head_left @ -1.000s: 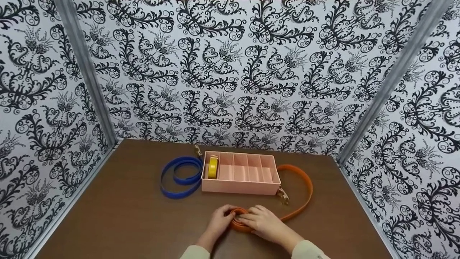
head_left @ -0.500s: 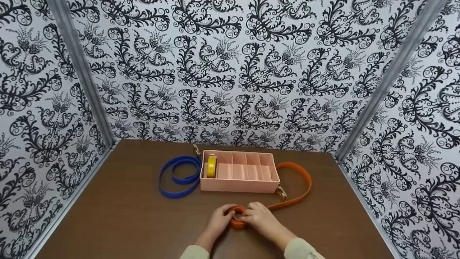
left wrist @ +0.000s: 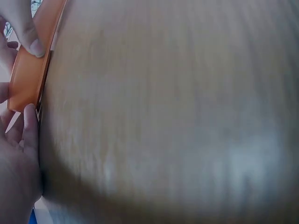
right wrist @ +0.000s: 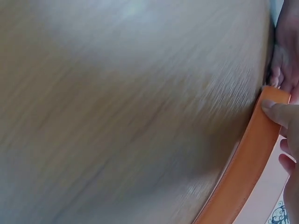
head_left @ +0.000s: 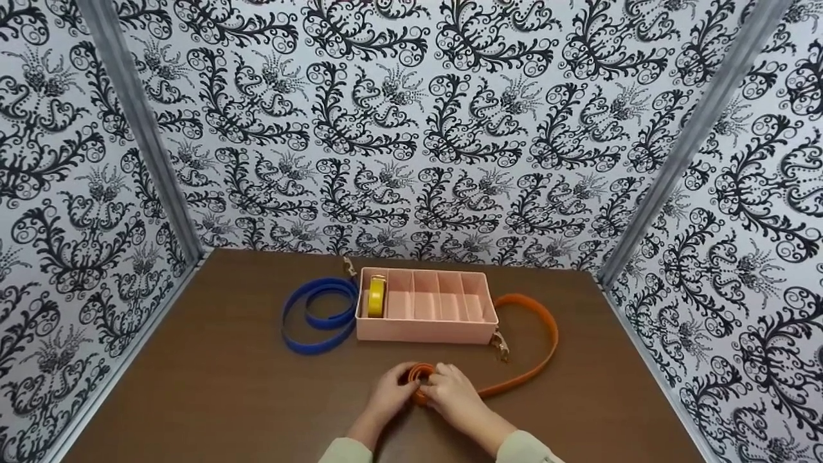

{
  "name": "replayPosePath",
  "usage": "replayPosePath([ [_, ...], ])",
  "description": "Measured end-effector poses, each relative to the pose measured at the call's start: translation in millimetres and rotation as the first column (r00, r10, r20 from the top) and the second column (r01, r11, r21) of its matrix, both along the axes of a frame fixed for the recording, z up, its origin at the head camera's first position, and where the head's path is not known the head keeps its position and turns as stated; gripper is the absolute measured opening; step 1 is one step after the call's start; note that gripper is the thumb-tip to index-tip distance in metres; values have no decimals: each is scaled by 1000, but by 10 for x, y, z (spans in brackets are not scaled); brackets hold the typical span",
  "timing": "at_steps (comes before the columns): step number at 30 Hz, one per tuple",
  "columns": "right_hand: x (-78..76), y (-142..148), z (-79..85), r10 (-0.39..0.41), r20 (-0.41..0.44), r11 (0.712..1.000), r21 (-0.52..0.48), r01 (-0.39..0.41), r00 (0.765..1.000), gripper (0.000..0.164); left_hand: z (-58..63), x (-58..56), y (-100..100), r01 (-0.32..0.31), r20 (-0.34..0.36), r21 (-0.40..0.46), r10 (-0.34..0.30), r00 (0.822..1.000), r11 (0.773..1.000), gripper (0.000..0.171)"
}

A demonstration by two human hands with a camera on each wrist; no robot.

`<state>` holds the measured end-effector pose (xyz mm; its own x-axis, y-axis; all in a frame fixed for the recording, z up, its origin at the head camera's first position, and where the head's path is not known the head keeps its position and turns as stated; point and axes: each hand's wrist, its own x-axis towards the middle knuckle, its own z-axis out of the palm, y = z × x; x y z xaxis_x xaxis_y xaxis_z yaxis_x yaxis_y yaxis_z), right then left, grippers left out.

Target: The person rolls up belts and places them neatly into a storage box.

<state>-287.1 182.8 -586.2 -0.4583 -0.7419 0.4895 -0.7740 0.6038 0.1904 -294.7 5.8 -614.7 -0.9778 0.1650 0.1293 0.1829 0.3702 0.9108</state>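
Observation:
An orange strap (head_left: 553,334) is partly wound into a small coil near the front of the table. My left hand (head_left: 389,393) curls round the coil's left side, fingertips and thumb on its outer turn. On the right, my right hand (head_left: 455,399) pinches the strap between thumb and fingers; in the right wrist view the thumb lies flat on the orange band (right wrist: 250,154). From the coil the loose length runs right and loops back beside the pink divided tray (head_left: 427,331). A metal clasp (head_left: 500,346) lies by the tray's front right corner.
A rolled yellow strap (head_left: 376,299) stands in the tray's leftmost compartment. To the left of the tray a blue strap (head_left: 312,348) lies loosely coiled, with a metal clasp (head_left: 349,267) behind it. Patterned walls enclose the brown table (head_left: 225,386) at the back and sides.
My right hand has shifted left along the coil, and its fingers have changed position on the strap. The loose length swung toward the clasp, then back outward. My left hand has stayed nearly in place.

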Motion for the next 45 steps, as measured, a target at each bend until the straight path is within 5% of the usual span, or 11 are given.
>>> replayPosePath([
  [11, -24, 94, -2, 52, 75, 996, 69, -57, 996, 38, -14, 15, 36, 5, -118, -64, -12, 993, 998, 30],
  [20, -89, 335, 81, 190, -17, 969, 166, -185, 982, 51, 37, 2, 33, 46, -78, -56, -50, 996, 997, 32],
  [28, -149, 310, 3, 261, -63, 965, 33, -259, 963, 20, 16, 20, 39, 33, -121, -75, -42, 992, 997, 31],
  [35, -145, 196, -26, 198, -116, 980, -4, -199, 973, 14, -3, -25, 31, 21, -91, -74, -27, 995, 997, 36],
  [45, -3, 15, -80, 10, -74, 999, -35, -12, 997, 19, -33, 0, 32, -36, -61, -107, 29, 998, 994, 41],
])
